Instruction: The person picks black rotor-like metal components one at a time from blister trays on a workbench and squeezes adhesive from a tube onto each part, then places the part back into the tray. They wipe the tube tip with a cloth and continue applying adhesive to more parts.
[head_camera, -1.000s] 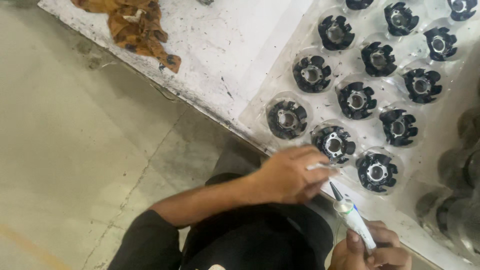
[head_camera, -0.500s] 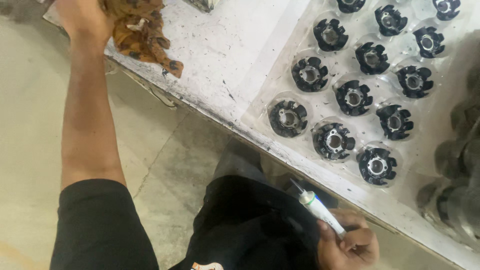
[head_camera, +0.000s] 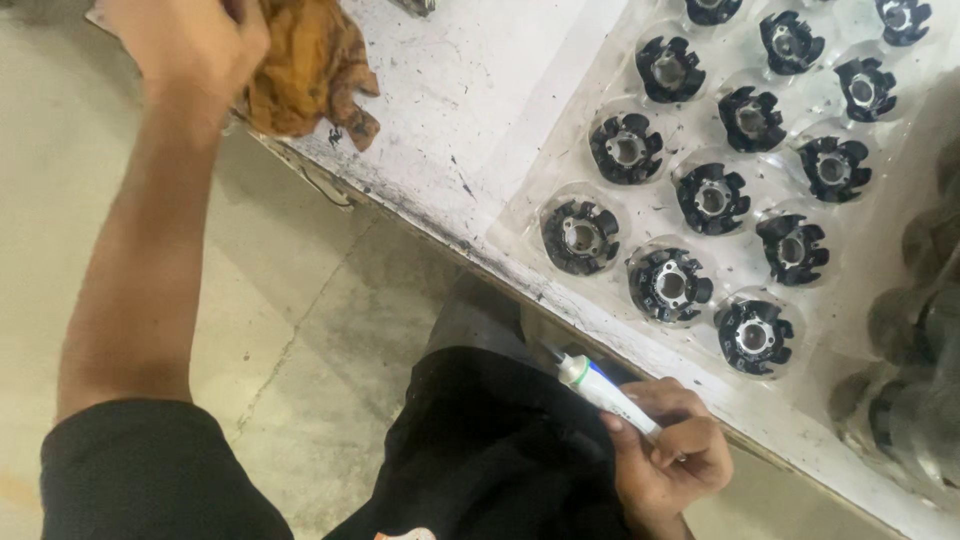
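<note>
I am looking down at my left hand, reaching far out to the top corner of the white table, where its fingers are clenching a crumpled orange rag; the rag is lying on the stained tabletop and bunching just beside and under those fingers. My left arm is stretching nearly straight, forearm bare, black sleeve at the bottom edge of the view. My right hand is hanging low, near my lap and just below the table's edge, its fingers wrapping around a white tube with a green band at the neck; the tube is tilting up and away from those fingers, its nozzle pointing toward the table's edge but not touching it. Past the right fingers, on the table, a clear plastic tray is holding rows of black toothed round parts, each sitting in its own pocket; the nearest one is lying just beyond the tube's tip, across the table's edge. Further to the right of that hand, darker, blurred parts are sitting stacked. Between my two hands the bare concrete floor is showing.
</note>
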